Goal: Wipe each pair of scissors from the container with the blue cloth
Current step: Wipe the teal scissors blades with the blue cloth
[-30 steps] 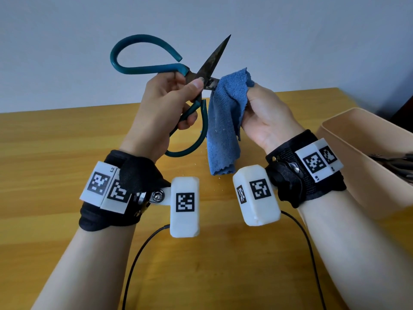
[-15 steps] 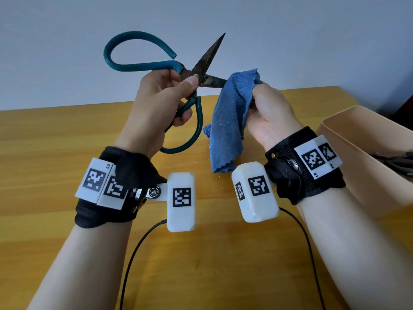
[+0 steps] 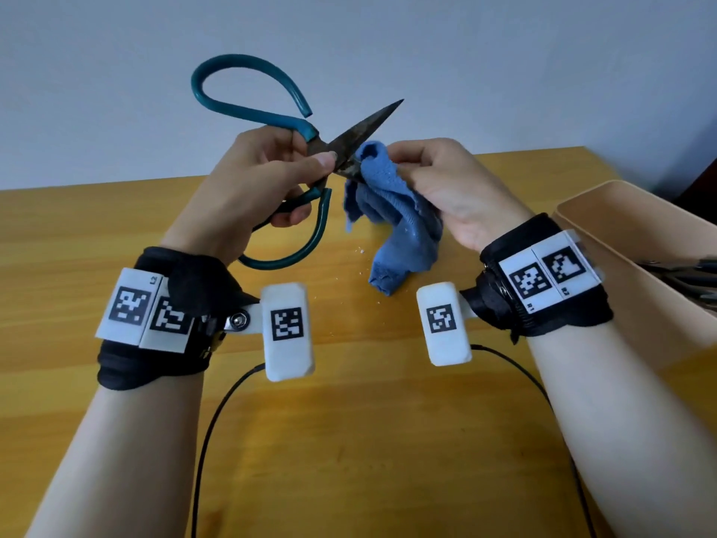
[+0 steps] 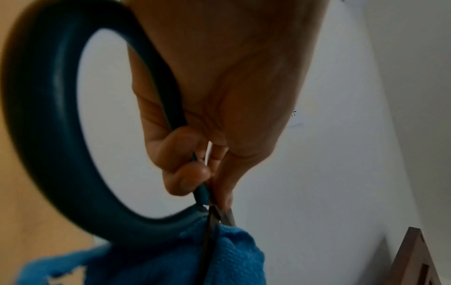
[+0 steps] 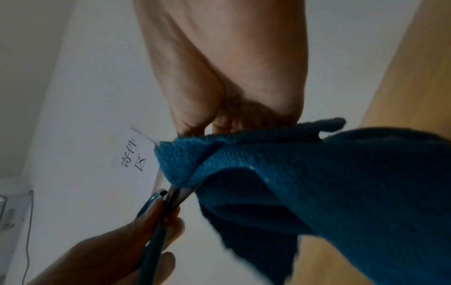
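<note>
Mail room: wall sign (image 5: 133,155) "寄件区"

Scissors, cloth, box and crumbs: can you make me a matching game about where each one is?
Things:
1. scissors
2. blue cloth
3. beige container
4. white crumbs

Places:
A. standing on the table at the right edge
B. held in the left hand
C. scattered on the wooden table
D. bunched in the right hand, against a blade

Pairs: 1-B, 2-D, 3-A, 4-C

Black wristbands (image 3: 155,366), white tagged modules (image 3: 287,332), cables (image 3: 217,417)
</note>
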A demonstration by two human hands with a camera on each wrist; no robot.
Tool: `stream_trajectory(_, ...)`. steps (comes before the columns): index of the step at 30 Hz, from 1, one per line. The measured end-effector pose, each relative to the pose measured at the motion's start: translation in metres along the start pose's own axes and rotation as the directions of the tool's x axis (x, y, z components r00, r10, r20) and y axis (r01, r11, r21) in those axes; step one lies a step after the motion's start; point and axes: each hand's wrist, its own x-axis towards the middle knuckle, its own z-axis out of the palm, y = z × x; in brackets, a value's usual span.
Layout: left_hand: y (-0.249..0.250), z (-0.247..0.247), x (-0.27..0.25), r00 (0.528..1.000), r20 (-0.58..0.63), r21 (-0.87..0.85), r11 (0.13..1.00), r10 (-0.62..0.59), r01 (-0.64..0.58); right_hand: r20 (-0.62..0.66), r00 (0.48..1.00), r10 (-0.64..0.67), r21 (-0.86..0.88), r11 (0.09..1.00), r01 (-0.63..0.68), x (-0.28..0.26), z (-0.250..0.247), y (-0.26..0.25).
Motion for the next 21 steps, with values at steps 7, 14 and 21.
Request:
stream_trajectory(7, -0.002, 0.007, 0.004, 0.998, 0.032, -0.007, 0.999, 0.046, -0.046, 0.028, 0.998, -0.052, -0.078, 0.996, 0.054, -0.005, 0.006, -0.001)
stream_trajectory(14, -0.007, 0.013, 0.007, 0.999, 0.012, -0.01, 0.999, 0.051, -0.051, 0.024, 0.996, -0.086, -0.125, 0.988, 0.088, -0.007, 0.016, -0.001)
stream_trajectory(21, -0.01, 0.016, 0.01, 0.998, -0.064, -0.038, 0.999, 0.03, -0.033, 0.057, 0.997, -0.056, -0.129, 0.99, 0.063, -0.005, 0.011, 0.001)
